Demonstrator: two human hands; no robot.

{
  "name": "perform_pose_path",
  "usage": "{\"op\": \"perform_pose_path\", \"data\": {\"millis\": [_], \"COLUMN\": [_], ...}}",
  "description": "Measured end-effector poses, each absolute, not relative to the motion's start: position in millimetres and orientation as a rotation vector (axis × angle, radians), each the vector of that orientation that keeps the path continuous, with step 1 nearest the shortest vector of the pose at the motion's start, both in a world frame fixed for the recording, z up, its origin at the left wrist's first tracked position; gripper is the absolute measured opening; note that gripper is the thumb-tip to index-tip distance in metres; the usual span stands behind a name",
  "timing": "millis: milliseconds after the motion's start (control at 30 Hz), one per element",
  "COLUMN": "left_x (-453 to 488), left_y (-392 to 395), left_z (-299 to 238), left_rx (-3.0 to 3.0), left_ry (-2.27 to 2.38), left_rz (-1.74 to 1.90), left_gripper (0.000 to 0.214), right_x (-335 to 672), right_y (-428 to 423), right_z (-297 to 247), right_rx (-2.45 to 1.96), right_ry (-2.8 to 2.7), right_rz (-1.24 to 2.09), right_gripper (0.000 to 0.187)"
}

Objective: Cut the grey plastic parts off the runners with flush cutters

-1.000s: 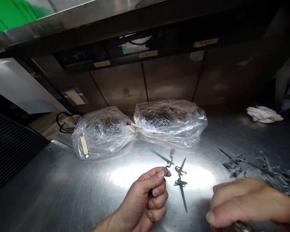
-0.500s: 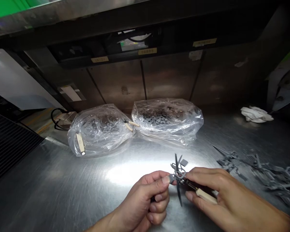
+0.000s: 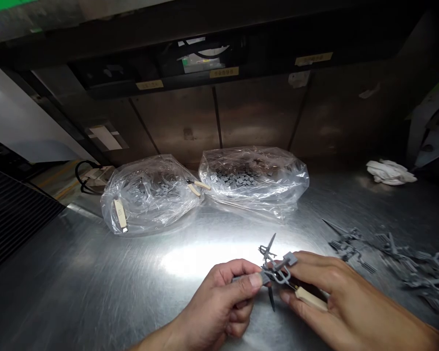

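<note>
Grey plastic branched part (image 3: pixel 282 276), with a curved loop and a flat square tab (image 3: pixel 290 258), is held just above the table, low and right of centre; the left hand (image 3: pixel 223 300) pinches one end between thumb and forefinger, its other fingers curled beneath; the right hand (image 3: pixel 327 287) grasps a hand tool with a cream-coloured handle and dark metal neck (image 3: pixel 310 298), its tip up against the part; whether the tool's jaws have closed on it cannot be told.

Judged on handling, the pinch should be firm and near the tool tip, so that the part does not twist; the tip should be seated squarely, clear of the loop and of the left thumb; the right forefinger is best placed behind the cutting or gripping end.

From the pinched end, the visible long axis runs rightward and slightly away from the wearer, towards the square tab at the far end; any length behind the left fingers is hidden.

Behind and below it, slim grey pieces with pointed blades (image 3: pixel 271 298) appear to lie on the brushed steel table (image 3: pixel 131 282), one point directed away, one towards the wearer; further right lies a loose heap of similar grey plastic pieces (image 3: pixel 406 263); beyond, side by side, rest a left clear plastic bag (image 3: pixel 149 219) and a right clear plastic bag (image 3: pixel 278 195), both containing small grey pieces; a crumpled white cloth (image 3: pixel 391 172) lies at far right.
</note>
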State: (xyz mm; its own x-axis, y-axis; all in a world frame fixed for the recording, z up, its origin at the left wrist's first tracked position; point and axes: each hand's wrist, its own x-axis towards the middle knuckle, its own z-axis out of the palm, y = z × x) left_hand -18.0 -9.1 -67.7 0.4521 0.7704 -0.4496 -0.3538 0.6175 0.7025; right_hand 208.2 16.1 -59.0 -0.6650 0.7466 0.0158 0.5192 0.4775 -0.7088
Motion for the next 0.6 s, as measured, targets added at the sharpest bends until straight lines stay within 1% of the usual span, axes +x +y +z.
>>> {"op": "perform_pose_path", "data": {"millis": [200, 333, 500, 600], "left_x": [-18, -19, -19, -20], "left_y": [-10, -10, -10, -9], "left_z": [-68, -70, -71, -71], "left_rx": [0.541, 0.546, 0.563, 0.557], "left_ry": [0.818, 0.831, 0.819, 0.806], "left_rz": [0.713, 0.701, 0.691, 0.675], "left_gripper": [0.032, 0.034, 0.04, 0.042], "right_x": [212, 214, 216, 216], "right_y": [18, 19, 20, 20], "right_z": [-65, -69, -71, -71], "right_rx": [-1.047, -0.988, -0.852, -0.825], "right_ry": [-2.477, -2.521, -2.499, -2.462], "right_rz": [0.859, 0.696, 0.41, 0.329], "right_gripper": [0.018, 0.019, 0.021, 0.022]}}
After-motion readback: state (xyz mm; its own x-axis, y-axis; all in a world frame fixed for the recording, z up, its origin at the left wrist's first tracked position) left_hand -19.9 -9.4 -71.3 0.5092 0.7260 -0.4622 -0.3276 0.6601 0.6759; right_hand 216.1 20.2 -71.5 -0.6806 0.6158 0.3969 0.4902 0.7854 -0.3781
